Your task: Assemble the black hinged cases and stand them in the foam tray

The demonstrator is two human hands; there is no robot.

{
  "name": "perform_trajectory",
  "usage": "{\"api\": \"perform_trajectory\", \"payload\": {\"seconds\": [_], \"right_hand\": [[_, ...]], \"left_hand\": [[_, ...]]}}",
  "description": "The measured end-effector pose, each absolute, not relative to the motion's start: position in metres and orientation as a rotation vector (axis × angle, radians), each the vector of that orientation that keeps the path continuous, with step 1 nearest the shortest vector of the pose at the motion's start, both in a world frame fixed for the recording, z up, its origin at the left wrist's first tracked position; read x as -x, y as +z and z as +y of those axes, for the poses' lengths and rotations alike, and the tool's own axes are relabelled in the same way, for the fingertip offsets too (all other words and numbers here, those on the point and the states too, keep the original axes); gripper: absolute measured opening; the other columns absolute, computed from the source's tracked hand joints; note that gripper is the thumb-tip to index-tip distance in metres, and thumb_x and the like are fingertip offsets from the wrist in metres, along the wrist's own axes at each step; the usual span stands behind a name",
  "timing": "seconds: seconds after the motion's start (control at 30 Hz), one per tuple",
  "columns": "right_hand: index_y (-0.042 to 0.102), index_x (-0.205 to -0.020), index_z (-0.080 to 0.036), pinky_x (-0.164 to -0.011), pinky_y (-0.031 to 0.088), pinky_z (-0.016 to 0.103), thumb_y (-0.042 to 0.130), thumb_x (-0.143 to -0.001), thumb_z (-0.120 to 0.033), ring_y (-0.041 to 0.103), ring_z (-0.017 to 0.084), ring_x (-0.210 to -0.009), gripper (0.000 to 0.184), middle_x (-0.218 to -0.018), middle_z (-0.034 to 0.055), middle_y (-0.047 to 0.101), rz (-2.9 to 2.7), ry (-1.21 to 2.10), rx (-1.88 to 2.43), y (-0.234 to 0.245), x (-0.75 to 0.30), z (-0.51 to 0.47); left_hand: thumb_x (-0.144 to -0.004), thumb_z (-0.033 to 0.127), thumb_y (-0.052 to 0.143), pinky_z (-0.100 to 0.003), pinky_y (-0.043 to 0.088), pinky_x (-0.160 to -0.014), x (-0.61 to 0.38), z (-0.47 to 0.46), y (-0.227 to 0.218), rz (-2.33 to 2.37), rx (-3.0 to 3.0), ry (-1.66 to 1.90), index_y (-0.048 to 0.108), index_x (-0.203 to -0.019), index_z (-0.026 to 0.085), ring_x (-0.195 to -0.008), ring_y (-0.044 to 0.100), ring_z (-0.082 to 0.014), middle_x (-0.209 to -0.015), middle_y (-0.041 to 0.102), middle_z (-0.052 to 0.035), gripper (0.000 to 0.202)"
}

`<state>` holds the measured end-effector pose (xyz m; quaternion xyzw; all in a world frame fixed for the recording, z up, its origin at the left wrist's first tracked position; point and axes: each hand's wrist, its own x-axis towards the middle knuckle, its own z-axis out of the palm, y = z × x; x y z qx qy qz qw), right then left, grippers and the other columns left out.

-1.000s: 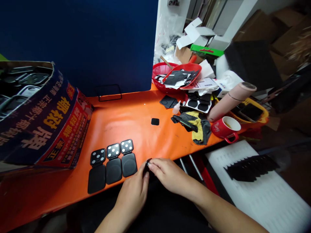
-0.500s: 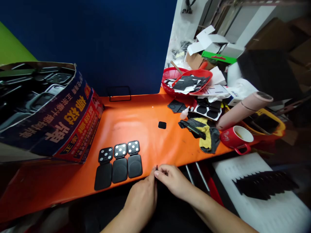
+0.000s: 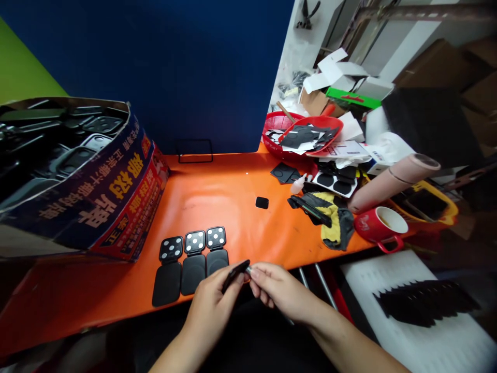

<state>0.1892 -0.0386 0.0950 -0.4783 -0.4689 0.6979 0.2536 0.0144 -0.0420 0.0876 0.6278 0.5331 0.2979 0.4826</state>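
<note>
My left hand (image 3: 212,301) and my right hand (image 3: 277,290) meet at the near edge of the orange table (image 3: 217,197). Both are closed on one thin black plastic piece (image 3: 235,273), held edge-on between their fingertips. Just left of it, three opened black cases (image 3: 190,261) lie side by side on the table, their upper halves showing white dots. A small black square pad (image 3: 262,202) lies alone further back.
A printed cardboard box (image 3: 81,176) full of black cases stands at left. At right are red baskets (image 3: 306,132) with black cut-outs, a yellow-black cloth (image 3: 330,217), a red mug (image 3: 382,225), a pink roll (image 3: 392,181) and a white foam sheet (image 3: 423,321) with black pieces.
My hands have lifted the black piece slightly above the table edge and tilted it so more of it shows. The view has shifted a little to the left.
</note>
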Motion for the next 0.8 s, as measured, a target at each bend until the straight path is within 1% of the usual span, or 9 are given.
{"api": "perform_trajectory", "payload": {"seconds": [0.07, 0.13, 0.23, 0.33, 0.5, 0.6, 0.7, 0.73, 0.8], "right_hand": [[0.049, -0.068, -0.015, -0.044, 0.029, 0.018, 0.041, -0.089, -0.049, 0.037, 0.006, -0.047, 0.041, -0.056, -0.0041, 0.043, -1.289, 1.912, 1.317, 0.094, -0.190, -0.042], [0.049, -0.069, -0.016, -0.043, 0.028, 0.018, 0.044, -0.088, -0.049, 0.036, 0.005, -0.046, 0.039, -0.057, -0.0044, 0.044, -1.221, 1.975, 1.334, 0.092, -0.191, -0.045], [0.049, -0.073, -0.015, -0.041, 0.025, 0.017, 0.054, -0.082, -0.048, 0.037, 0.004, -0.046, 0.034, -0.063, -0.0038, 0.046, -0.935, 2.151, 1.301, 0.093, -0.193, -0.051], [0.051, -0.077, -0.015, -0.039, 0.022, 0.016, 0.058, -0.079, -0.046, 0.037, 0.003, -0.046, 0.032, -0.064, -0.0030, 0.048, -0.632, 2.299, 1.209, 0.095, -0.194, -0.055], [0.051, -0.073, -0.014, -0.039, 0.018, 0.016, 0.063, -0.077, -0.041, 0.037, 0.003, -0.042, 0.030, -0.057, -0.0035, 0.048, -0.497, 2.282, 1.165, 0.094, -0.190, -0.059], [0.050, -0.067, -0.014, -0.039, 0.020, 0.017, 0.065, -0.075, -0.040, 0.037, 0.003, -0.041, 0.031, -0.053, -0.0042, 0.047, -0.471, 2.195, 1.143, 0.090, -0.185, -0.060], [0.051, -0.068, -0.014, -0.039, 0.022, 0.017, 0.066, -0.074, -0.042, 0.037, 0.004, -0.041, 0.033, -0.052, -0.0051, 0.046, -0.444, 2.152, 1.087, 0.090, -0.184, -0.058], [0.052, -0.072, -0.014, -0.038, 0.023, 0.017, 0.064, -0.075, -0.046, 0.036, 0.004, -0.040, 0.033, -0.052, -0.0055, 0.046, -0.440, 2.155, 1.054, 0.091, -0.184, -0.057], [0.054, -0.080, -0.016, -0.037, 0.022, 0.017, 0.057, -0.080, -0.053, 0.032, 0.003, -0.037, 0.037, -0.051, -0.0069, 0.044, -0.443, 2.173, 1.007, 0.094, -0.184, -0.054]], "left_hand": [[-0.089, 0.027, 0.044, -0.031, 0.049, -0.086, -0.012, -0.046, 0.094, 1.254, -1.841, 0.670, 0.060, -0.116, 0.023, -0.097, 0.062, -0.0198, -0.109, 0.066, -0.0062, 0.031], [-0.089, 0.022, 0.042, -0.031, 0.051, -0.083, -0.012, -0.051, 0.098, 1.221, -2.111, 0.603, 0.055, -0.122, 0.023, -0.097, 0.063, -0.0199, -0.114, 0.065, -0.0069, 0.036], [-0.090, 0.023, 0.041, -0.034, 0.055, -0.075, -0.013, -0.058, 0.100, 1.222, -2.372, 0.516, 0.055, -0.121, 0.018, -0.088, 0.066, -0.0215, -0.110, 0.066, -0.0095, 0.035], [-0.090, 0.021, 0.040, -0.033, 0.057, -0.069, -0.014, -0.063, 0.102, 1.200, -2.501, 0.487, 0.054, -0.120, 0.014, -0.083, 0.067, -0.0214, -0.105, 0.067, -0.0114, 0.034], [-0.087, 0.013, 0.036, -0.032, 0.057, -0.068, -0.015, -0.068, 0.105, 1.168, -2.611, 0.559, 0.054, -0.118, 0.008, -0.084, 0.067, -0.0226, -0.103, 0.068, -0.0149, 0.036], [-0.088, 0.015, 0.038, -0.033, 0.057, -0.072, -0.016, -0.069, 0.105, 1.164, -2.530, 0.619, 0.052, -0.122, 0.010, -0.087, 0.067, -0.0225, -0.107, 0.067, -0.0145, 0.037], [-0.089, 0.019, 0.041, -0.031, 0.053, -0.081, -0.016, -0.061, 0.102, 1.128, -2.206, 0.688, 0.056, -0.121, 0.018, -0.094, 0.065, -0.0206, -0.112, 0.066, -0.0104, 0.035], [-0.090, 0.021, 0.042, -0.031, 0.052, -0.083, -0.015, -0.056, 0.100, 1.140, -2.034, 0.712, 0.059, -0.117, 0.019, -0.096, 0.064, -0.0200, -0.109, 0.067, -0.0089, 0.032], [-0.091, 0.031, 0.043, -0.029, 0.053, -0.078, -0.013, -0.046, 0.095, 1.231, -1.657, 0.773, 0.065, -0.106, 0.018, -0.089, 0.065, -0.0196, -0.097, 0.070, -0.0073, 0.029]]}}
